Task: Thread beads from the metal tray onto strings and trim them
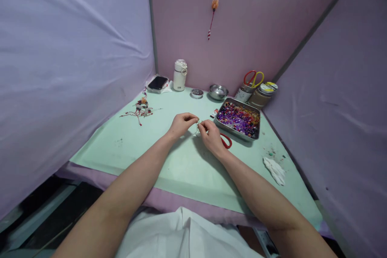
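Near the middle of the pale green table top, my left hand pinches a thin cord between thumb and fingertips. My right hand is closed just beside it, its fingertips on the same cord, slightly lower. A loose loop of the cord hangs between the two hands. Red-handled scissors lie partly hidden behind my right hand. To the right sits a metal tray full of purple, red and dark beads and tangled threads.
Beaded strings lie at the left. Along the back stand a phone, a white bottle, a spool, a metal bowl and jars. A white cloth lies at right; a beaded ornament hangs above.
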Available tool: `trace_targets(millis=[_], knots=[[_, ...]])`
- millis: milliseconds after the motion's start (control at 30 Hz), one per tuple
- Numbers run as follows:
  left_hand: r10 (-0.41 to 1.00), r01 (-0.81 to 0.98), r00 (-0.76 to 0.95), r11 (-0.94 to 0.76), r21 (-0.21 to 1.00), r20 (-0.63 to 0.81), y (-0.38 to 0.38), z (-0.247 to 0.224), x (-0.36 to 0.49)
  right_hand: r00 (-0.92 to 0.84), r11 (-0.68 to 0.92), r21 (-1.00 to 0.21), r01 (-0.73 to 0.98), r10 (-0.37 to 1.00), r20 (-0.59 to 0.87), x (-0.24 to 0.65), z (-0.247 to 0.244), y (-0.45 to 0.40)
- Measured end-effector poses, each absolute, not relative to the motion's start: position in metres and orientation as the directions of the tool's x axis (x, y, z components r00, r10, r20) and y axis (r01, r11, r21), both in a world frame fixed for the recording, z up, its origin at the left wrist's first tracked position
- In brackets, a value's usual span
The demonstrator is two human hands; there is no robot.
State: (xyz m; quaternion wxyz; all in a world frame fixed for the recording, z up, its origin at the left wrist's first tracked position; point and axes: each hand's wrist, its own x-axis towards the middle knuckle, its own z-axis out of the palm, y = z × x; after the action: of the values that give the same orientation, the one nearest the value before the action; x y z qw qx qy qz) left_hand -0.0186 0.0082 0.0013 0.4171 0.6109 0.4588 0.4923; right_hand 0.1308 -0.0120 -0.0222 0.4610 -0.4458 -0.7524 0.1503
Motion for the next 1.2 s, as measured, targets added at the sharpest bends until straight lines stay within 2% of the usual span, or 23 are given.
trace_targets(millis=[267, 500, 700, 900, 1067, 1200], knots=[[0.96, 0.221, 0.13, -0.273, 0.936, 0.249, 0.006, 0.002, -0.019, -0.124, 0.519, -0.701, 0.489, 0.837, 0.533, 0.132, -0.024, -0.01], [0.945, 0.297, 0.157, -0.321, 0.899, 0.286, 0.006, -0.002, -0.019, -0.073, 0.383, -0.851, 0.358, 0.921, 0.384, 0.132, -0.02, -0.009], [0.915, 0.382, 0.212, -0.401, 0.832, 0.344, 0.004, -0.003, -0.018, -0.053, 0.329, -0.885, 0.33, 0.942, 0.33, 0.134, -0.024, -0.003], [0.898, 0.397, 0.236, -0.438, 0.806, 0.372, 0.005, -0.004, -0.018, -0.01, 0.393, -0.867, 0.308, 0.912, 0.41, 0.134, -0.027, 0.0], [0.913, 0.401, 0.226, -0.405, 0.822, 0.34, 0.005, -0.004, -0.017, -0.037, 0.477, -0.822, 0.31, 0.87, 0.491, 0.136, -0.024, -0.003], [0.923, 0.373, 0.236, -0.376, 0.848, 0.305, 0.005, -0.004, -0.017, 0.03, 0.483, -0.834, 0.266, 0.861, 0.508, 0.136, -0.023, -0.003]])
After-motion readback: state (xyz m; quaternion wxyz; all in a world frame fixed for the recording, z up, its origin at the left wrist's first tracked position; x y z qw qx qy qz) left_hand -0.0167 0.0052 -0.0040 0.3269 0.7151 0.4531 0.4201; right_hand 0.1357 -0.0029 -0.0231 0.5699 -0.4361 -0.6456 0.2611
